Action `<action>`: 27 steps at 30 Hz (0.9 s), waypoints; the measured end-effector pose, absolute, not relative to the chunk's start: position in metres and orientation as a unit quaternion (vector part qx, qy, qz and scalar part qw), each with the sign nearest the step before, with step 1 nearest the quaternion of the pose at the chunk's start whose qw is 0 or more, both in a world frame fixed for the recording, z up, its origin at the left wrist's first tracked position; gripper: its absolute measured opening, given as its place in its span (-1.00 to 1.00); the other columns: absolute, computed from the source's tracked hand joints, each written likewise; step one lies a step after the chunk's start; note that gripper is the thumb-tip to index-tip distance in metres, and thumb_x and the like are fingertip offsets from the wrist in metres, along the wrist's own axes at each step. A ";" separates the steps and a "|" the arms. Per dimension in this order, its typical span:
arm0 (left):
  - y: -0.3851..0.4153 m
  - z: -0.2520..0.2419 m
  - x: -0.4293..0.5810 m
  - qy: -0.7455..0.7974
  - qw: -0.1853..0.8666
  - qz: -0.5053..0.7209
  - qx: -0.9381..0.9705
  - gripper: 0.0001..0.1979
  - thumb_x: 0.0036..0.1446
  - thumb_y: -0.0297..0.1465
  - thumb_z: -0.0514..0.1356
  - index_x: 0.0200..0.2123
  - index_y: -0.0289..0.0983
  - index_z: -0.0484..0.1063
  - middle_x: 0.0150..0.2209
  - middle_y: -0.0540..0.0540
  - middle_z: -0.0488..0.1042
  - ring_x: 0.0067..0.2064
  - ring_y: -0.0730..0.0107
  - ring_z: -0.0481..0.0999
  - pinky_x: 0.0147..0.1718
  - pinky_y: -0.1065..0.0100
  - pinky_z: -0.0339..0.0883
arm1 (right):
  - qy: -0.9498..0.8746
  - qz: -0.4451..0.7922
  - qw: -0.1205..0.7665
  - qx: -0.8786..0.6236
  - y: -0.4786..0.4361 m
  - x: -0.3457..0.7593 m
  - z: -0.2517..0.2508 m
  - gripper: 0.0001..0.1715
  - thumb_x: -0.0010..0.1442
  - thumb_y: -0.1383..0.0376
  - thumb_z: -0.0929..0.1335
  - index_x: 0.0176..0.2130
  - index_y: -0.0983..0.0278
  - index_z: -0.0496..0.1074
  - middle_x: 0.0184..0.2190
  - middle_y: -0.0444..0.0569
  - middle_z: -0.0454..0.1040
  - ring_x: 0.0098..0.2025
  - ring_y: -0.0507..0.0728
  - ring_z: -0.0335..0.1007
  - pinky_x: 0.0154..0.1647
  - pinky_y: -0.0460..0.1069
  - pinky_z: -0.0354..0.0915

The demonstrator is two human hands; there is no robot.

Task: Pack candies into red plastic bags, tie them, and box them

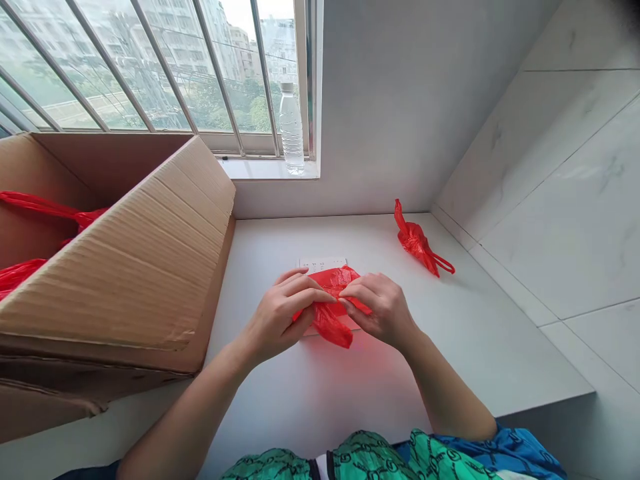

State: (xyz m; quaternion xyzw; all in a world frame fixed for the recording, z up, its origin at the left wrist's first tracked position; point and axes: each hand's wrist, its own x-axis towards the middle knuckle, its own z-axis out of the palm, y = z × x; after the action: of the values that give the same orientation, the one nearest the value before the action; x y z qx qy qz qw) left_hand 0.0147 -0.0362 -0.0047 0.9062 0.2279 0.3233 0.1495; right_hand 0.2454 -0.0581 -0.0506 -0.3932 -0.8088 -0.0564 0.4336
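Observation:
A red plastic bag (334, 328) is bunched between my two hands over the middle of the white tabletop. My left hand (289, 303) pinches its left side, the fingers reaching across the bag. From the other side my right hand (377, 307) grips it between thumb and fingertips. The fingertips of both hands nearly meet at the bag's middle. Beneath the bag lies a flat white card-like thing (320, 263) with small dark marks along its far edge, mostly covered by the bag and my hands. Farther right rests another red plastic bag (417, 245), knotted and crumpled.
An open cardboard box (130, 260) stands at the left with red plastic bags (80, 215) inside. A clear water bottle (291, 130) is upright on the sill of the barred window. White tiled wall (565, 200) borders the tabletop (480, 347) on the right.

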 end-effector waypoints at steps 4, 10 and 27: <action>-0.039 -0.014 0.005 0.251 0.179 0.275 0.911 -0.67 0.27 -0.63 -0.13 -0.31 -0.25 0.37 -0.36 0.00 0.48 -0.36 0.47 0.42 -0.28 0.39 0.32 | -0.854 0.002 0.234 -0.465 -0.050 0.237 -0.070 -0.72 0.38 0.19 0.31 -0.37 0.25 0.40 -0.46 -0.10 0.46 -0.39 0.07 0.32 -0.35 -0.01 0.14; -0.037 -0.024 -0.010 0.271 0.131 0.189 0.935 -0.70 0.27 -0.56 -0.15 -0.40 -0.26 0.30 -0.46 -0.01 0.42 -0.44 0.42 0.32 -0.43 0.36 0.11 | -0.842 0.058 0.156 -0.513 -0.048 0.240 -0.084 -0.74 0.18 0.17 0.48 -0.30 0.23 0.37 -0.37 -0.12 0.49 -0.37 0.08 0.35 -0.39 -0.04 0.11; -0.030 -0.062 0.020 0.417 -0.047 0.009 0.908 -0.67 0.38 -0.24 -0.02 -0.23 -0.28 0.47 -0.33 -0.15 0.54 -0.28 0.17 0.47 -0.22 0.18 0.18 | -0.804 -0.019 0.199 -0.561 -0.030 0.243 -0.092 -0.58 0.11 0.68 0.20 -0.29 0.22 0.38 -0.14 -0.11 0.53 -0.26 0.06 0.38 -0.45 -0.06 0.14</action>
State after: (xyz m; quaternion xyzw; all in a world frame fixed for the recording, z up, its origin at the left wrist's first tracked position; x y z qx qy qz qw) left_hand 0.0203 -0.0298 -0.0622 0.9076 0.4172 0.0089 -0.0466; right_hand 0.2427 -0.0296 -0.0918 -0.5608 -0.8035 -0.0189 0.1988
